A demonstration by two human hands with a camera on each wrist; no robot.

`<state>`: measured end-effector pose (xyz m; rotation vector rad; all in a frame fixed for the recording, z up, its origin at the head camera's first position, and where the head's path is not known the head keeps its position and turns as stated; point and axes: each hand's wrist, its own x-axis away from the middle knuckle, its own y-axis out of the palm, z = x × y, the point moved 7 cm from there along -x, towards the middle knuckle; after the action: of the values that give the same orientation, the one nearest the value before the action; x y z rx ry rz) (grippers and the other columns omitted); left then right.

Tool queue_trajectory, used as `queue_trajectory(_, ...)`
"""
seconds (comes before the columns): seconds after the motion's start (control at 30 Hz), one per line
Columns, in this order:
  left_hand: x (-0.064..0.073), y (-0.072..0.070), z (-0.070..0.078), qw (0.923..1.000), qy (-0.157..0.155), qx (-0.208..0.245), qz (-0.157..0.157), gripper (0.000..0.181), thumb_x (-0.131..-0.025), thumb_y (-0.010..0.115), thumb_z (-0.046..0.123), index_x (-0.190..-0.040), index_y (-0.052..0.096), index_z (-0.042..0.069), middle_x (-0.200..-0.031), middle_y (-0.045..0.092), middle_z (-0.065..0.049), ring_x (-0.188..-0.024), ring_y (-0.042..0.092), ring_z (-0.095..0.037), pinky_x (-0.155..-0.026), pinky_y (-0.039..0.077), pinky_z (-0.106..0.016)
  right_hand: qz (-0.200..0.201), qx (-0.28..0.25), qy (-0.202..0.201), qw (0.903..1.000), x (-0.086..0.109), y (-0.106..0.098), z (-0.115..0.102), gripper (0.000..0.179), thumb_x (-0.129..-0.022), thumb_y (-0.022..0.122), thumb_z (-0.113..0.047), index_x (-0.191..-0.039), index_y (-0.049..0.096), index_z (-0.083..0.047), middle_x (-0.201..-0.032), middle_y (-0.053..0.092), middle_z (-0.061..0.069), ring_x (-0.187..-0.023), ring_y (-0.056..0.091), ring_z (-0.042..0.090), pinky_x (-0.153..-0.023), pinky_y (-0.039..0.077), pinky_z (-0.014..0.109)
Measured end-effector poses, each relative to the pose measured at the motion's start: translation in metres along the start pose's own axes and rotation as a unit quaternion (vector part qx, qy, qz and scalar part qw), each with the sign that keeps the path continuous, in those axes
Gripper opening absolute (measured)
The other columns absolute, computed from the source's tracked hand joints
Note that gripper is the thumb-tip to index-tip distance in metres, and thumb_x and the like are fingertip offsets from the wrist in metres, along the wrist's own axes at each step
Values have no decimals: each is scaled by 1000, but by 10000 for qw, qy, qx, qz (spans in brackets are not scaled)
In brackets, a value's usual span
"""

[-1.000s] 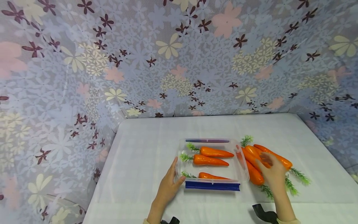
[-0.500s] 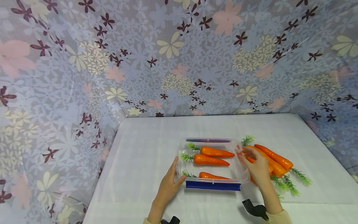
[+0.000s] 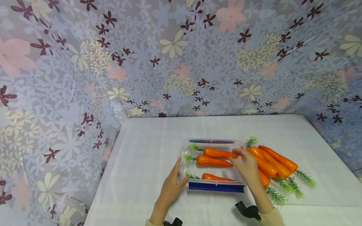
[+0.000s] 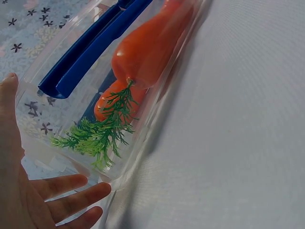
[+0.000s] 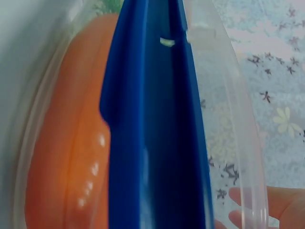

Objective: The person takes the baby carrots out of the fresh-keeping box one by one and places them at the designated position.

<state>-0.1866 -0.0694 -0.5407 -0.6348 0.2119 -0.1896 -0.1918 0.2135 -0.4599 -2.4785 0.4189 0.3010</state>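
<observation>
Carrots (image 3: 214, 161) lie in the box (image 3: 209, 170), one at six o'clock. At eight, the left hand (image 3: 171, 182) touches it, fingers spread. At three, the right hand (image 3: 247, 164) may pinch a carrot tip; I cannot tell. Loose carrots (image 3: 266, 168) lie farther out; two sit inside toward twelve. Placing seems in hand, calling next for gentle straightening.

The head view looks from the near side of the worktop (image 3: 152, 135), high and well back, forward and down, reaching both far corners and the cloth (image 3: 181, 62) behind. The left wrist view is close and turned sideways, facing the box (image 3: 213, 171); the right wrist view, turned the opposite way, is closer still. Both share its near wall and clip (image 5: 157, 119).
</observation>
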Motion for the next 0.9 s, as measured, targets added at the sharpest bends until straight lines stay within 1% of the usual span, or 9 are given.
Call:
queue_trajectory(0.07, 0, 0, 0, 10000, 27, -20, -2, 76, -92, 58, 40, -153, 13, 34, -155, 33, -8, -107, 62, -26, -89, 49, -48, -175, 10, -26, 9998, 0, 6, -1, 28, -80, 74, -7, -106, 66, 2, -103, 69, 18, -111, 59, 33, -91, 43, 12)
queue_trajectory(0.13, 0, 0, 1, 10000, 31, -10, -7, 76, -92, 58, 39, -153, 13, 34, -155, 33, -8, -106, 62, -26, -88, 49, -47, -333, 106, -93, 9993, -1, 11, -4, 29, -80, 75, -7, -106, 67, 2, -102, 70, 17, -100, 62, 32, -85, 46, 16)
queue_trajectory(0.17, 0, 0, 1, 10000, 32, 6, -13, 76, -92, 58, 39, -153, 13, 34, -155, 33, -9, -105, 62, -26, -88, 49, -47, -419, 148, -133, 9989, -1, 14, -5, 30, -79, 75, -7, -107, 67, 2, -101, 70, 17, -94, 63, 31, -82, 48, 22)
queue_trajectory(0.33, -1, 0, 2, 10000, 37, 3, -10, 77, -92, 58, 39, -153, 13, 32, -155, 34, -9, -105, 62, -26, -88, 49, -48, -914, 294, -270, 9950, -1, 29, -8, 32, -77, 77, -8, -106, 67, 2, -97, 71, 16, -88, 66, 31, -80, 54, 41)
queue_trajectory(0.4, -1, 0, 2, 10000, 49, -31, 11, 77, -92, 58, 39, -154, 14, 29, -155, 34, -9, -105, 62, -26, -88, 48, -48, -1161, 240, -267, 9926, -1, 35, -7, 34, -76, 78, -8, -107, 67, 2, -95, 71, 15, -86, 66, 30, -78, 54, 41)
queue_trajectory(0.5, -2, 1, 2, 9999, 55, -87, 22, 76, -92, 58, 39, -154, 16, 27, -155, 34, -8, -105, 62, -25, -89, 48, -48, -1549, 150, -246, 9875, 1, 42, -3, 38, -75, 80, -9, -109, 66, 1, -96, 70, 14, -86, 65, 28, -76, 55, 36)
queue_trajectory(0.63, -1, 0, 2, 9999, 2, -101, 26, 76, -91, 59, 39, -154, 16, 28, -155, 33, -8, -106, 62, -25, -90, 48, -49, -1869, 95, -206, 9821, 2, 49, 0, 41, -73, 81, -10, -111, 67, -1, -101, 70, 14, -90, 64, 26, -77, 55, 33)
queue_trajectory(0.8, 0, -1, 2, 10000, 1, -73, 35, 76, -91, 59, 40, -154, 17, 27, -155, 33, -8, -107, 62, -26, -90, 48, -49, -2184, 99, -279, 9754, 3, 54, -1, 43, -71, 83, -10, -109, 67, 0, -108, 69, 17, -98, 63, 31, -80, 55, 41)
queue_trajectory(0.9, 0, -1, 2, 10000, 4, -33, 30, 76, -91, 59, 40, -154, 17, 27, -155, 34, -8, -107, 62, -27, -90, 48, -50, -2549, 100, -296, 9665, 6, 58, -2, 46, -71, 83, -13, -111, 66, 2, -108, 68, 18, -96, 62, 32, -80, 54, 43)
